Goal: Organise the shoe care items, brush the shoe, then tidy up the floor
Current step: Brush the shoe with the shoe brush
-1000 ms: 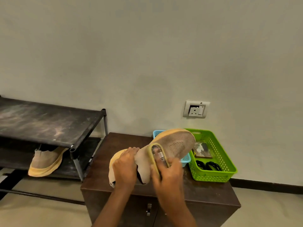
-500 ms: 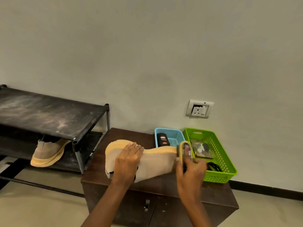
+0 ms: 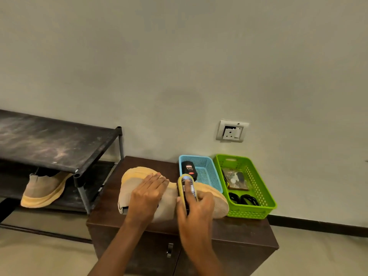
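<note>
The shoe (image 3: 169,198) has a knitted cloth upper; both baskets, blue (image 3: 209,170) and green (image 3: 256,188), are perforated plastic; the tabletop (image 3: 147,164) is dark matt wood.

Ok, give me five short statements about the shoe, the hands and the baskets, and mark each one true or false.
1. The right hand grips the brush against the shoe. True.
2. The black bottle is in the green basket. False: it is in the blue basket, beside the green one.
3. The left hand rests on the shoe with its fingers straight. True.
4. The second shoe sits on the top shelf of the shoe rack. False: it is on the lower shelf.
5. The shoe under the brush lies on the floor. False: it lies on the brown cabinet.
</note>
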{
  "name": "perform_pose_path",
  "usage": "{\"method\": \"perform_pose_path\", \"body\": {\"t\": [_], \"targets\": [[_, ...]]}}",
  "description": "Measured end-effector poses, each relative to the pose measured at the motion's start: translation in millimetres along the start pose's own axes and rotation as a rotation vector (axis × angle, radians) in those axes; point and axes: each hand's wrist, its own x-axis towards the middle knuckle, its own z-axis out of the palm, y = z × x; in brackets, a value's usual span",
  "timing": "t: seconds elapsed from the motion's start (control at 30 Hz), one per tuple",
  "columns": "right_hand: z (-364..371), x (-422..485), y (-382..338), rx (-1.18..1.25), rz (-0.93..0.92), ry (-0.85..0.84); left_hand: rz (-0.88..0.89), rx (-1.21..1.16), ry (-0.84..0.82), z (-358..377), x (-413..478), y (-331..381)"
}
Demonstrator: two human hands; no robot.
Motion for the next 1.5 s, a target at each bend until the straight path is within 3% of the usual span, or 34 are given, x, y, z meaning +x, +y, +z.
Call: {"method": "perform_pose_path", "body": {"t": [0.17,0.33,0.37,0.53,0.6,0.73,0.83,0.93,1.07,1.13,1.23,1.3,1.37,1.43,1.5], "targets": [[-18.3,22.2,49.3,-0.024,0.379,0.159,-0.178,-0.062,0.013,-0.9,-3.6,-2.6],[0.9,-4.0,-11.4,-0.039,-0.085,0.052,-0.241,-0.154,0.016,5.2,-3.9,3.3],[-1.4,0.4,-6.5,-0.053,-0.104,0.055,-0.259,-0.162,0.014,3.7,-3.2,3.7],[-22.9,23.8,40.6,-0.062,0.142,0.24,-0.346,-0.135,-0.039,-2.1,-1.2,5.6],[-11.8,9.7,18.1,-0.003,0.073,0.144,-0.399,-0.182,-0.069,-1.3,1.6,12.8],[8.2,-16.0,-5.3,-0.092,-0.281,-0.043,-0.601,-0.227,-0.107,-9.8,7.8,18.0],[-8.5,15.6,34.7,-0.175,-0.105,0.113,-0.721,-0.226,-0.123,-11.6,8.5,13.1],[-11.6,16.1,35.9,-0.127,-0.035,0.169,-0.739,-0.242,-0.156,-9.3,8.9,16.6],[8.6,-12.0,5.2,-0.147,-0.391,-0.038,-0.71,-0.235,-0.157,-12.5,10.8,20.2],[2.7,7.4,23.0,-0.183,-0.337,0.02,-0.695,-0.227,-0.16,-15.4,10.0,18.6],[-14.1,29.9,50.1,-0.188,-0.112,0.18,-0.622,-0.275,-0.163,-9.7,4.2,15.0],[-11.4,21.1,39.3,-0.123,-0.088,0.173,-0.561,-0.278,-0.173,-2.9,0.9,14.8],[-0.5,-0.3,14.3,-0.073,-0.203,0.084,-0.528,-0.27,-0.151,-1.4,1.0,16.2],[7.8,-12.6,4.2,-0.142,-0.433,0.009,-0.535,-0.266,-0.082,-6.1,3.3,17.2],[1.0,6.2,18.8,-0.185,-0.449,0.039,-0.571,-0.282,-0.023,-12.2,6.5,17.0]]}}
